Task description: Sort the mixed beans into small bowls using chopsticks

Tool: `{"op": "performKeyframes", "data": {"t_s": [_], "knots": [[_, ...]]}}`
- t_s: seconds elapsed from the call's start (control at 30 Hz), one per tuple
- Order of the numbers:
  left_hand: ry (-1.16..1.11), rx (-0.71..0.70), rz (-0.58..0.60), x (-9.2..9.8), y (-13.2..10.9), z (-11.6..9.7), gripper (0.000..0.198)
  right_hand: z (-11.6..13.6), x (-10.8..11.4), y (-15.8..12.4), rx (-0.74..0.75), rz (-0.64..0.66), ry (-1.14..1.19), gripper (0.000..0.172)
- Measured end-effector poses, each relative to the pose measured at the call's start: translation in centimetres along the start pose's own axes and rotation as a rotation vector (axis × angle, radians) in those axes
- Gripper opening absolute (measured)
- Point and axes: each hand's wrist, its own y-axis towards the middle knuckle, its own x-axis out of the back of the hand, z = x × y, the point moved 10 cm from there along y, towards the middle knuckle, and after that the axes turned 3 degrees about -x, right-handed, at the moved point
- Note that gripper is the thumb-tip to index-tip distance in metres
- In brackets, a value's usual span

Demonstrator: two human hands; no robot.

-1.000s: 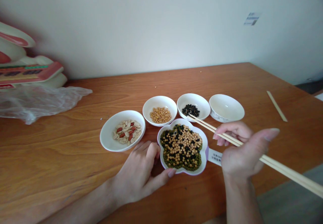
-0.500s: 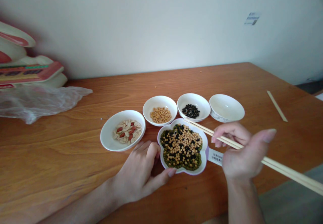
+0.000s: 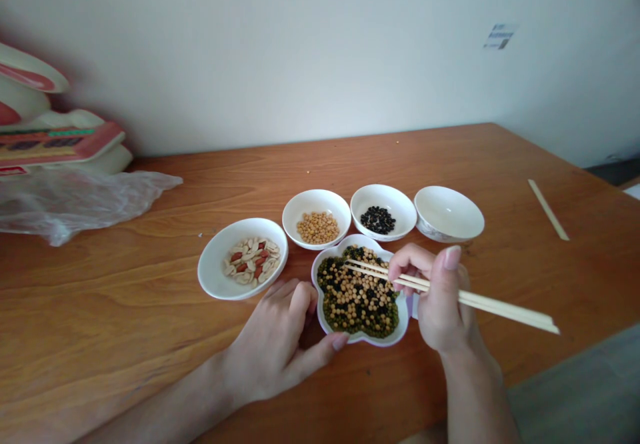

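Note:
A flower-shaped dish (image 3: pixel 393 339) is filled with mixed soybeans, black beans and small green beans. My left hand (image 3: pixel 273 344) steadies it from the left, thumb on the near rim and fingers curled against the side. Between the fingers and thumb of my right hand (image 3: pixel 440 297) is a pair of chopsticks (image 3: pixel 493 305). Their tips are over the beans in the upper part of the dish; whether a bean is between them I cannot tell. Behind the dish stand a bowl of soybeans (image 3: pixel 299 201) and a bowl of black beans (image 3: pixel 364 199).
To the left is a bowl of peanuts (image 3: pixel 213 281). A white bowl (image 3: pixel 449 212) with nothing visible inside stands back right. A flat pale strip (image 3: pixel 549 209) lies on the far right. Crumpled clear plastic (image 3: pixel 85 197) and a red-and-cream figure (image 3: pixel 65 141) occupy the left.
My right hand has moved left and toward me, bringing the chopstick tips from the black bean bowl's near rim to the beans in the dish. My left hand has stayed put.

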Motion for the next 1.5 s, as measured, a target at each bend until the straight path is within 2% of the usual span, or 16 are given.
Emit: {"op": "performKeyframes", "data": {"t_s": [0.37,0.57,0.8,0.9,0.97,1.5], "knots": [[0.007,-0.001,0.003,-0.1,0.1,0.0,0.034,1.0,0.3,0.1,0.05,-0.073,-0.012,0.084],[0.011,-0.01,0.0,0.0,0.0,0.0,0.034,1.5,1.0,0.0,0.067,-0.141,0.005,0.087],[0.003,-0.019,-0.007,0.0,-0.2,0.0,0.032,1.3,4.3,-0.3,0.081,-0.42,0.013,0.097],[0.007,-0.02,-0.01,0.0,-0.2,0.0,0.032,1.6,5.4,-0.9,0.043,-0.591,0.022,0.093],[0.011,-0.024,-0.015,0.1,-0.2,0.0,0.032,1.9,5.5,-1.2,0.026,-0.639,0.025,0.09],[0.004,-0.02,-0.014,0.1,-0.1,0.0,0.032,1.6,5.0,-0.7,0.007,-0.569,0.075,0.088]]}}
